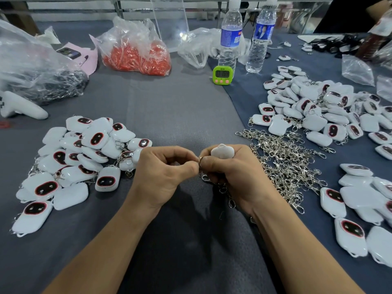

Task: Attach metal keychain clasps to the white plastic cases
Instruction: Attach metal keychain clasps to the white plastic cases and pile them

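- While both hands meet over the middle of the table (169,115), the left hand (163,166) has its fingers curled, thumb and forefinger pinching a metal clasp (200,167).
- Right hand (231,172): fingers wrapped round one white case (222,151), which sticks out above the fist; the case sits just beside the clasp, and whether they are joined I cannot tell.
- More clasps dangle under the right palm; count unclear.
- Table covered in grey-blue cloth, creased, with a seam running diagonally from the timer toward the right forearm.
- Left pile of cases (80,155): white, dark oval windows rimmed in red, clasps visible on several.
- Loose clasp heap (286,162) just right of the right hand.
- Far right pile of cases (318,109), many face down; a nearer group (360,200) by the right edge.
- Green timer (221,74) upright at mid-table, digits unreadable.
- Two water bottles (230,39) (262,37) standing behind the timer.
- Clear bag of red parts (135,49) at the back; clear bag of dark metal parts (38,66) at the left.
- White handheld device (21,107) lying by the left edge.
- Clear acrylic stand (169,24) behind the red bag.
- Metal frame rails run along the back of the room; a person in dark clothing (347,13) at top right.
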A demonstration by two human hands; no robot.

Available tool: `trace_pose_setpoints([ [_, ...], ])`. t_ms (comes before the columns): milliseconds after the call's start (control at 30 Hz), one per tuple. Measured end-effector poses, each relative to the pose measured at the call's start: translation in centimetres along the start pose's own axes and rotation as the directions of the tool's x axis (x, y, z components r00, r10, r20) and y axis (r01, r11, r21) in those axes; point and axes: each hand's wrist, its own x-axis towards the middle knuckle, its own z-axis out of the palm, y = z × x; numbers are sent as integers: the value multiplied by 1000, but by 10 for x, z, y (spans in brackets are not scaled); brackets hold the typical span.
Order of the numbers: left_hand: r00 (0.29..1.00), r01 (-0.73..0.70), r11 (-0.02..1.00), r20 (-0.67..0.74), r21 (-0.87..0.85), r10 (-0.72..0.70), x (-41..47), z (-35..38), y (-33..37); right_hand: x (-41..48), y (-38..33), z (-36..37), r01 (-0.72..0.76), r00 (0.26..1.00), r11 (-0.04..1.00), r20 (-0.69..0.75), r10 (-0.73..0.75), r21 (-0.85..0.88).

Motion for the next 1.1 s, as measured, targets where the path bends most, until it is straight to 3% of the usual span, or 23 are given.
trace_pose_setpoints([
  [133, 999, -47, 997, -22, 65, 48, 0, 1, 0, -1, -1, 2, 17, 1000, 1000, -5, -17, -22],
  [200, 988, -54, 988, -133, 145, 74, 0, 1, -1, -1, 0, 3, 6, 998, 998, -60, -10, -65],
  [267, 948, -72, 940, -271, 334, 169, 1, -6, -1, 1, 1, 4, -20, 989, 994, -146, 5, -104],
  [300, 917, -83, 860, -299, 503, 264, 2, -10, -1, 2, 2, 3, -30, 984, 994, -176, 10, -110],
  [367, 875, -117, 591, -198, 798, 441, 1, -15, -2, 4, 3, -1, -26, 976, 984, -219, -14, -178],
  [400, 877, -145, 475, -110, 868, 469, 1, -15, -4, 6, 4, -4, -19, 970, 962, -238, -49, -274],
  [467, 907, -221, 376, 48, 900, 418, -1, -8, -7, 7, 7, -9, -10, 959, 867, -249, -132, -498],
  [567, 952, -256, 427, 150, 867, 266, -3, 0, -10, 7, 9, -13, 48, 951, 746, -198, -237, -664],
  [700, 977, -213, 561, 164, 800, 137, 1, -4, -8, 5, 8, -10, 37, 972, 822, -172, -163, -568],
  [833, 976, -219, 591, 170, 776, 139, 2, -3, -7, 5, 10, -9, 16, 978, 782, -153, -143, -623],
  [933, 975, -220, 588, 164, 778, 148, 1, -4, -8, 7, 10, -12, 10, 977, 815, -170, -133, -579],
  [1100, 954, -275, 539, 158, 796, 253, -1, -3, -11, 6, 10, -13, 21, 983, 807, -134, -124, -591],
])
